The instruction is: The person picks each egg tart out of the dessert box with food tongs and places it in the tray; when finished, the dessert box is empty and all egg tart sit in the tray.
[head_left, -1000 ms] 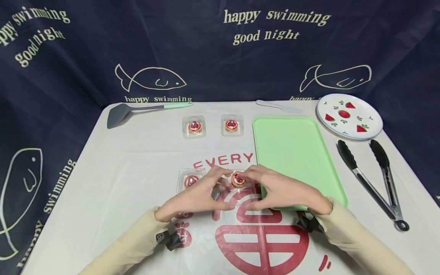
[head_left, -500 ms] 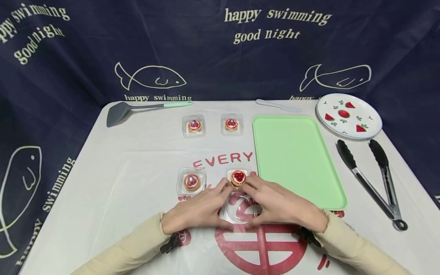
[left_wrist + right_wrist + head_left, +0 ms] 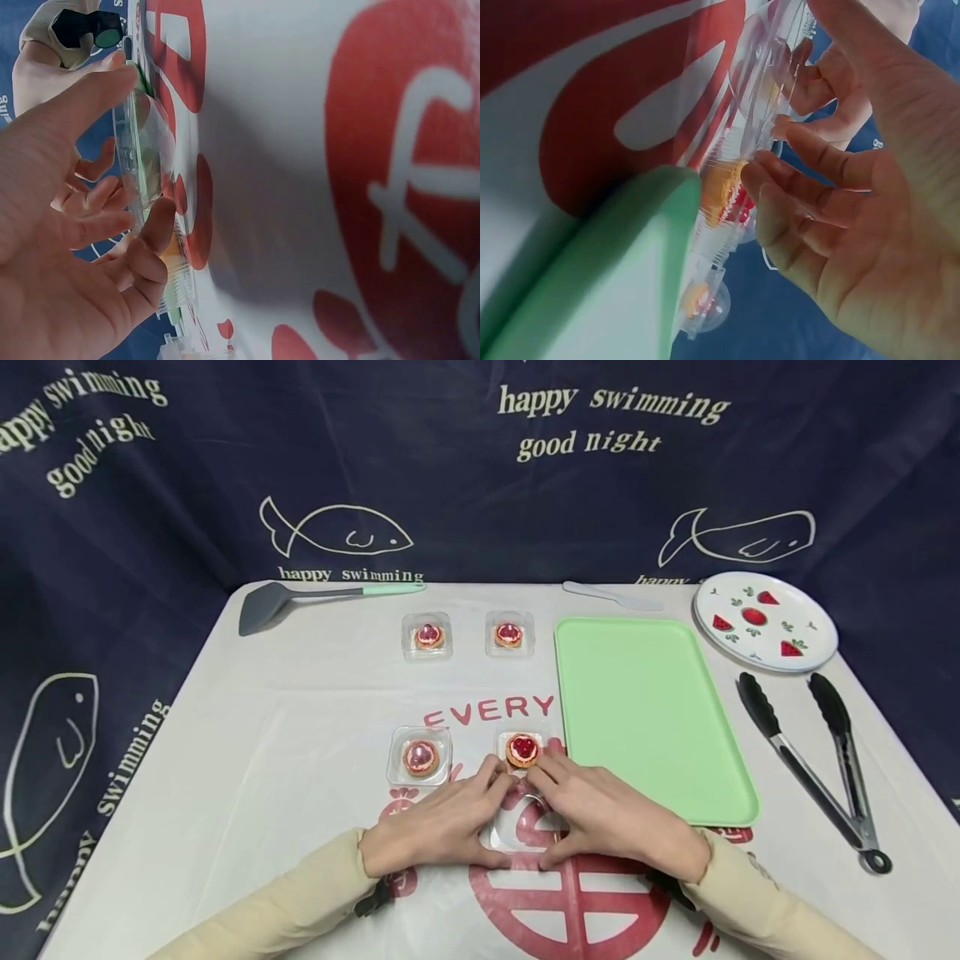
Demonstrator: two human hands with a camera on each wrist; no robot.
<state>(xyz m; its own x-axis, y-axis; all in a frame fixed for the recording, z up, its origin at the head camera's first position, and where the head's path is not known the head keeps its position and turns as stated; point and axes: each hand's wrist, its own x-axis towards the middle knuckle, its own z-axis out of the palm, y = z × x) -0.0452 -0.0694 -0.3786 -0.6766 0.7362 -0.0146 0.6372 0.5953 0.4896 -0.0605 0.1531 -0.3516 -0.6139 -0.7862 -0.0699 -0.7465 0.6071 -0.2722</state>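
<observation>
In the head view, an open clear plastic box holds a small tart with a red topping. Its domed clear lid is folded back towards me, low over the tablecloth. My left hand holds the lid's left side, thumb at the near edge and fingertips by the hinge. Opposite, my right hand grips the right side likewise. In the left wrist view the lid lies between thumb and fingers. The right wrist view shows the tart beside my fingertips. Fingers partly cover the hinge.
Boxed tarts stand at left, back left and back middle. A green tray lies right of my hands. Beyond it are tongs and a plate. A spatula and a pale plastic knife lie behind.
Both hands have drawn back from over the tart towards me, folding the lid down with them. The tart now shows uncovered. Over the last half second the hands have barely moved.
</observation>
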